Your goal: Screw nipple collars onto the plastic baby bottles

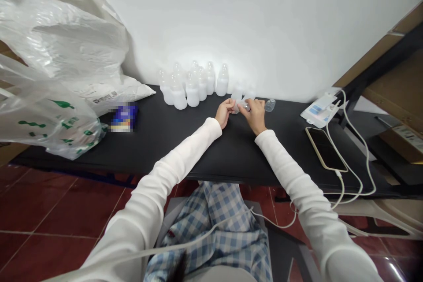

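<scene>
Both my hands meet over the far part of the black table (185, 145). My left hand (225, 112) and my right hand (255, 115) have their fingers pinched around a small clear plastic piece (238, 105) held between them. Just behind them stand two small translucent bottles (237, 92). A group of several white baby bottles (191, 84) stands against the white wall, to the left of my hands. A clear cap (270, 105) lies on the table just right of my right hand.
Large plastic bags (56, 79) fill the table's left end, with a blue packet (124, 117) beside them. A phone (325, 148) on a white cable (350, 172) and a white pack (319, 110) lie at the right. A wooden shelf (393, 83) stands at the far right.
</scene>
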The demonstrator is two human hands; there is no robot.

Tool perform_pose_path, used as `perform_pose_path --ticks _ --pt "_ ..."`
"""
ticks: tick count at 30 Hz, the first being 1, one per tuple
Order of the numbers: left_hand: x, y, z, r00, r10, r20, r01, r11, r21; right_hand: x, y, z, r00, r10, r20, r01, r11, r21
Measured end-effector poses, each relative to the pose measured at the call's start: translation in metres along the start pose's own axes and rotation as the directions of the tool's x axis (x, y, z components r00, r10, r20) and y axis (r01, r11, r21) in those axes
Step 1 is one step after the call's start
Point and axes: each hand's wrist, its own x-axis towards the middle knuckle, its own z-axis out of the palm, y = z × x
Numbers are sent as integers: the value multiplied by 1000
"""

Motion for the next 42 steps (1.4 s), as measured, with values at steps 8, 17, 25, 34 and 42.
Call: perform_pose_path --ticks 8,17,25,34,42 --pt "9 10 -9 976 -208 60 210 978 -23 -1 1 -5 975 -203 86 211 972 -101" --pt "8 19 -15 951 -307 35 305 951 59 -3 5 -5 929 -353 111 364 926 -97" --pt "-2 -4 2 998 -1 57 -7 990 140 -4 12 -1 992 56 -117 -57 998 -2" --pt "-1 -10 1 988 136 69 -142 985 95 -6 5 -1 948 310 -67 -303 948 97" --pt "-3 -2 3 999 -41 -20 40 997 -69 -8 -1 2 984 174 -32 -172 983 57"
